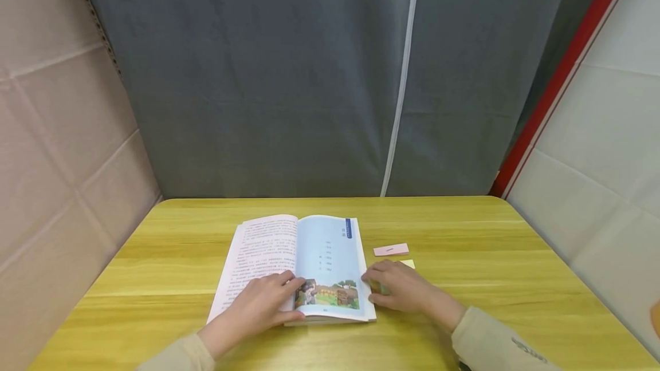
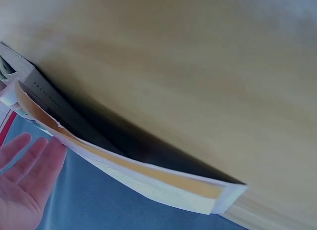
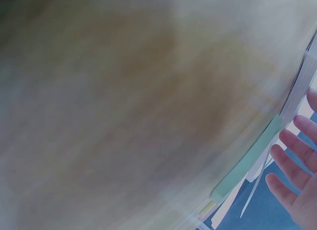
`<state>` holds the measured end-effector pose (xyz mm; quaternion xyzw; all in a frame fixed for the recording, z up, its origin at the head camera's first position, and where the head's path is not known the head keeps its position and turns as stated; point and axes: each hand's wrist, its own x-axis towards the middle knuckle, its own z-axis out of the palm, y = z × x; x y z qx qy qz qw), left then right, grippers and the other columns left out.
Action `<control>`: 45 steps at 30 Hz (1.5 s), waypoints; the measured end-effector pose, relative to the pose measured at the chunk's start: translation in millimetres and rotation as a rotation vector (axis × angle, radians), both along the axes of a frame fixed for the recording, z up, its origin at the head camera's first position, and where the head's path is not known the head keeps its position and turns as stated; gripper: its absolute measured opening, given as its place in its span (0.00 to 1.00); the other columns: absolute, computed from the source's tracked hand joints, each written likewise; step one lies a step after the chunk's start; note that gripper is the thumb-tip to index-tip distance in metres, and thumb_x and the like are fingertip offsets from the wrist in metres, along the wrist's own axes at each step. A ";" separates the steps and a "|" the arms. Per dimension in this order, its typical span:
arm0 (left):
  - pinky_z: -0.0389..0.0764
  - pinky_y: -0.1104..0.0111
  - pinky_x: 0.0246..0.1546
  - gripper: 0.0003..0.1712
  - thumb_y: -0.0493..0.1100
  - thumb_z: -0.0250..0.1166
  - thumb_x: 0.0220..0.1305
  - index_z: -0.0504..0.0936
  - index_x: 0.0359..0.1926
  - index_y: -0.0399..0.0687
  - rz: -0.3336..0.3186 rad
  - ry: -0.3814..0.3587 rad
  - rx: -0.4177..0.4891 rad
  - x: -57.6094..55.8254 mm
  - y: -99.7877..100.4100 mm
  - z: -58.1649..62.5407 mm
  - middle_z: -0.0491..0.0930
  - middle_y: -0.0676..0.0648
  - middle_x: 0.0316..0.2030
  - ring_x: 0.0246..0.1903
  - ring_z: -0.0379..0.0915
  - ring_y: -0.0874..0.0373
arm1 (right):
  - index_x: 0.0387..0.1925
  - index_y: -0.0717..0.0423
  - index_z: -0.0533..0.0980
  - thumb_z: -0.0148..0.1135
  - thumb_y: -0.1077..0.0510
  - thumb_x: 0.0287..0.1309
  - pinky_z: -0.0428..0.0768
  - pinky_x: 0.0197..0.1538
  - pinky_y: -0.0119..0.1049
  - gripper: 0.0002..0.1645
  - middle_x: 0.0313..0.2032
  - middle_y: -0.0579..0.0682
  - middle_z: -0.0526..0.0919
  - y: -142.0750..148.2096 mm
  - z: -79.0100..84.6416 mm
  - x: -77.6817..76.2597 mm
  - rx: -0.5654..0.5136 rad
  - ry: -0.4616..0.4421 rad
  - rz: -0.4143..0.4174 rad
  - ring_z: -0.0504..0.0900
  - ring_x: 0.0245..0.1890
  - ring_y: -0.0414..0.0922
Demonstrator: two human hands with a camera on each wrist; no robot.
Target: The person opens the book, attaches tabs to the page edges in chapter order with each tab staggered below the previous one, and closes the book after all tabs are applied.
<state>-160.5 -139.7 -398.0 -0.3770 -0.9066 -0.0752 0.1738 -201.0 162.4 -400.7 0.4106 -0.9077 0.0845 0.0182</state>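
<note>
Open printed book (image 1: 317,262), dash-marked pink slip (image 1: 384,251) nearby

The wood-grained table (image 1: 515,279) bears an open book (image 1: 311,262) and coloured slips (image 1: 391,249).

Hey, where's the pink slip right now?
In the head view, the pink slip lies on the table, right of the book, just beyond the right hand.

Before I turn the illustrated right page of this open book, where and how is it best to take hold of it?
Probably pinch the illustrated right page at its top right corner, coming from the right. That outer edge is unbound, while the inner one meets the fold; the right hand is beside the same edge, lower down.
</note>
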 end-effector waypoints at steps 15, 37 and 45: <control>0.71 0.72 0.20 0.31 0.63 0.61 0.47 0.76 0.47 0.49 -0.009 0.032 0.012 3.3 -11.7 1.4 0.73 0.54 0.35 0.27 0.69 0.62 | 0.44 0.54 0.75 0.59 0.49 0.51 0.70 0.45 0.42 0.20 0.43 0.47 0.75 0.4 -0.1 -0.5 -0.014 0.025 0.015 0.72 0.45 0.44; 0.43 0.50 0.58 0.53 0.36 0.65 0.31 0.53 0.65 0.48 -0.111 0.210 -0.101 7.1 -5.7 10.0 0.42 0.42 0.66 0.63 0.38 0.47 | 0.44 0.54 0.76 0.59 0.49 0.51 0.71 0.44 0.41 0.20 0.43 0.46 0.75 1.4 -0.5 -0.1 -0.011 0.019 0.009 0.72 0.44 0.43; 0.44 0.43 0.54 0.52 0.29 0.57 0.31 0.52 0.65 0.48 -0.051 0.350 -0.097 5.2 -8.3 12.2 0.45 0.41 0.65 0.62 0.43 0.45 | 0.44 0.55 0.76 0.59 0.49 0.51 0.71 0.44 0.41 0.20 0.43 0.46 0.75 1.2 1.0 0.6 -0.011 0.001 -0.001 0.72 0.44 0.43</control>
